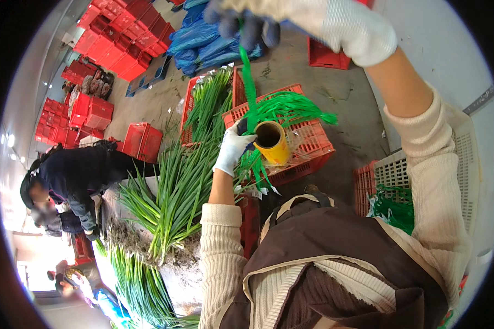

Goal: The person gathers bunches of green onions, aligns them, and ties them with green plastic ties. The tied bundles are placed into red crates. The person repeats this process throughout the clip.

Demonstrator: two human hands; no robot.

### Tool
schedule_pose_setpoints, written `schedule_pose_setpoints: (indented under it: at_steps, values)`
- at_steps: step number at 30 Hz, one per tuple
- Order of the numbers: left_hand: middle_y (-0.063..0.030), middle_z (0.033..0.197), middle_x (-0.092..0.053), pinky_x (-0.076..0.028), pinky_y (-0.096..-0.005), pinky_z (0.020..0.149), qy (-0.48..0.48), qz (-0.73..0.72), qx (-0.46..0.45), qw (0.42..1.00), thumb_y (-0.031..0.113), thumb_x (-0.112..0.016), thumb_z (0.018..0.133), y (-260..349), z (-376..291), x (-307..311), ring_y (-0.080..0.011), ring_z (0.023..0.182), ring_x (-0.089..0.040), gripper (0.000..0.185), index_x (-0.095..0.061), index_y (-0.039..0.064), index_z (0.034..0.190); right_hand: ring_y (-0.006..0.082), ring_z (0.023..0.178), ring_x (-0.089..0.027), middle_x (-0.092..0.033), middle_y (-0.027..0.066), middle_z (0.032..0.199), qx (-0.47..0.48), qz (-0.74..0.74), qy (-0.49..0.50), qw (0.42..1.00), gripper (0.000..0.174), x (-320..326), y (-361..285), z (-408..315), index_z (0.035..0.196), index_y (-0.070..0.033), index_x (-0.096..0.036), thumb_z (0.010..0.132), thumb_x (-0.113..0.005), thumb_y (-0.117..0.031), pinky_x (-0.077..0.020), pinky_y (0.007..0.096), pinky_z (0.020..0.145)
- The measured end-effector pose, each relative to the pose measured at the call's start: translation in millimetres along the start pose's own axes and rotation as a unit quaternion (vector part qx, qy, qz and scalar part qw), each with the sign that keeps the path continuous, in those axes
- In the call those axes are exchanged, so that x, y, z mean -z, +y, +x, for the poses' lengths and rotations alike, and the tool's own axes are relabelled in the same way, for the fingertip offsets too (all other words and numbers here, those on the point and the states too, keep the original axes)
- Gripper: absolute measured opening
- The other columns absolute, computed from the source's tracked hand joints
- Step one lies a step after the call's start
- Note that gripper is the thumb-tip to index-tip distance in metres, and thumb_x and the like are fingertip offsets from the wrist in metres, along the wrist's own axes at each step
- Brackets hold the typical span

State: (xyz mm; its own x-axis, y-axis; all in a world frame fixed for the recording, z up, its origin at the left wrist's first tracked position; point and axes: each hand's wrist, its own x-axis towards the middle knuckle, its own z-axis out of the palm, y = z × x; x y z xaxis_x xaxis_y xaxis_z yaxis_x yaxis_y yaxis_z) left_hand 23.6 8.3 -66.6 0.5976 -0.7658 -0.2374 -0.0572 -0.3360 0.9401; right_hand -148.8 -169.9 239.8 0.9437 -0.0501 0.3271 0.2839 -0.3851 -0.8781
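My left hand [232, 148], in a white glove with dark fingertips, grips the lower end of a green plastic strip [248, 78] beside a yellow cardboard tube [276, 154]. The strip runs up taut to my right hand [247, 24], gloved and partly cut off by the top edge, with its fingers closed around it. Standing open end up, the tube rests on a red plastic crate [313, 137]. Behind it a bundle of green strips [290, 107] lies across the crate. Left of my left hand, long spring onions [177, 189] lie with roots toward the bottom.
A red crate of spring onions [210, 98] stands beyond the bench. More onions [142, 283] lie at lower left. A bent-over person [82, 181] works at left. Stacked red crates [119, 37] and blue bags [206, 41] stand behind; a pale crate [395, 170] is at right.
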Motion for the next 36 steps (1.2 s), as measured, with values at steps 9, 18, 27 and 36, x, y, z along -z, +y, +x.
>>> schedule_pose_setpoints:
  at_steps: [9,18,27,36]
  values:
    - [-0.0051,0.119,-0.062,-0.049,-0.0203,0.061,0.081,-0.183,-0.143,0.969,0.002,-0.064,0.088,63.3,-47.8,22.8,-0.0068,0.086,-0.061,0.043,-0.054,0.003,0.13,0.0078,0.071,-0.059,-0.066,0.0049,0.085,-0.131,0.062,-0.068,0.987,0.022,-65.1,151.3,0.0,0.106,0.0,-0.063,0.094,-0.058,-0.018,-0.0479,0.0211,0.058]
    - [-0.0053,0.09,-0.068,-0.051,-0.0236,0.069,0.1,-0.162,-0.117,0.975,0.006,-0.063,0.089,69.6,-26.1,-18.3,-0.0116,0.073,-0.062,0.021,-0.065,-0.003,0.108,0.0369,0.087,-0.063,-0.067,0.0198,0.091,-0.081,-0.194,-0.095,0.973,0.024,-132.2,272.6,-25.7,0.099,-0.008,-0.066,0.088,-0.056,-0.026,-0.0507,0.044,0.075]
    - [-0.0121,0.086,-0.069,-0.051,-0.0259,0.057,0.077,-0.207,-0.055,0.974,0.011,-0.052,0.097,31.8,-18.9,-10.6,-0.0135,0.062,-0.062,0.023,-0.063,-0.007,0.107,0.0114,0.082,-0.06,-0.067,0.0048,0.096,-0.19,0.127,-0.104,0.968,0.035,-101.5,264.9,-38.3,0.12,-0.004,-0.061,0.087,-0.064,-0.016,-0.0481,0.0258,0.07]
    - [-0.0047,0.073,-0.066,-0.041,-0.0227,0.046,-0.019,-0.215,-0.057,0.975,0.014,-0.058,0.095,31.1,-16.2,-6.5,-0.0088,0.048,-0.051,0.017,-0.064,-0.002,0.097,0.009,0.077,-0.057,-0.066,0.0033,0.088,-0.107,0.114,0.023,0.987,0.018,-87.1,235.7,-24.5,0.1,-0.001,-0.066,0.086,-0.064,-0.011,-0.046,0.0245,0.068]
